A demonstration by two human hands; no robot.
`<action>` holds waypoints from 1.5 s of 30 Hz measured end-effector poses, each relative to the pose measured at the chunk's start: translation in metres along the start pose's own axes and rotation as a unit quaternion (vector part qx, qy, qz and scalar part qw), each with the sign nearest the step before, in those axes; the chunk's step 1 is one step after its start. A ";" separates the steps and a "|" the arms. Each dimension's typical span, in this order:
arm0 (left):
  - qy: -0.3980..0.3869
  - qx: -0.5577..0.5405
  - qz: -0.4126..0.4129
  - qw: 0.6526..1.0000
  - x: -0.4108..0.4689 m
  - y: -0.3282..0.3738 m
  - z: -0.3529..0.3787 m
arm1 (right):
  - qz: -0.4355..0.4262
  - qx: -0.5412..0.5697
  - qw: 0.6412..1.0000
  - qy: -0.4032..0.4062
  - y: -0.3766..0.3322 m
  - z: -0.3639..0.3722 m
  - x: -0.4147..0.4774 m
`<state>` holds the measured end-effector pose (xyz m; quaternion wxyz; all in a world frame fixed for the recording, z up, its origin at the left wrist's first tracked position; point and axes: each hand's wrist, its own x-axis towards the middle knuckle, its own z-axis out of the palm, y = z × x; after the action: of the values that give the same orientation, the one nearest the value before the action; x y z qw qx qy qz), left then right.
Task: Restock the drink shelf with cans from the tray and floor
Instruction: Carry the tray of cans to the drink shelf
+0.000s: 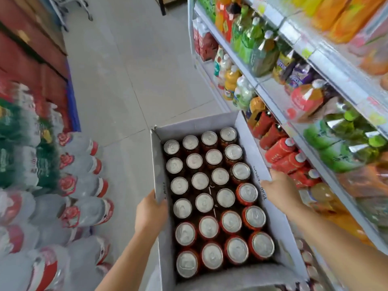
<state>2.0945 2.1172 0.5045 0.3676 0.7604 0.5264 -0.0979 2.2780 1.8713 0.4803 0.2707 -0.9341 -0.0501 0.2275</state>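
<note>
Handling: tray (159,164) is full of cans (220,176); judged heavy, and the load would shift if tilted.
Tray: thin cardboard; walls likely to flex, so it is best kept level.
Cans: rigid smooth metal, upright, packed touching in rows; probably slippery singly.
Location: tray sits over the floor (126,80), just beside the shelf (310,53).
Left hand (150,211): fingers wrapped on the left wall.
Right hand (279,190): clasps the right flap, well apart from the left.
Hold: opposite long walls near mid-length; support under the base is judged safer.
</note>
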 end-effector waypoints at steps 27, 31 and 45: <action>-0.064 -0.061 -0.104 0.991 0.498 0.121 0.232 | 0.090 -0.034 0.995 -0.030 0.019 0.212 0.529; -0.047 -0.060 -0.117 0.990 0.545 0.099 0.295 | 0.086 -0.038 0.995 -0.031 0.060 0.269 0.580; -0.013 -0.114 -0.137 0.984 0.588 0.039 0.394 | 0.053 -0.041 0.997 -0.032 0.119 0.343 0.632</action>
<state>2.4731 2.2774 -0.0727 0.4419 0.6327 0.6286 -0.0961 2.6827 2.0728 -0.0915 0.2175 -0.9381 -0.0182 0.2688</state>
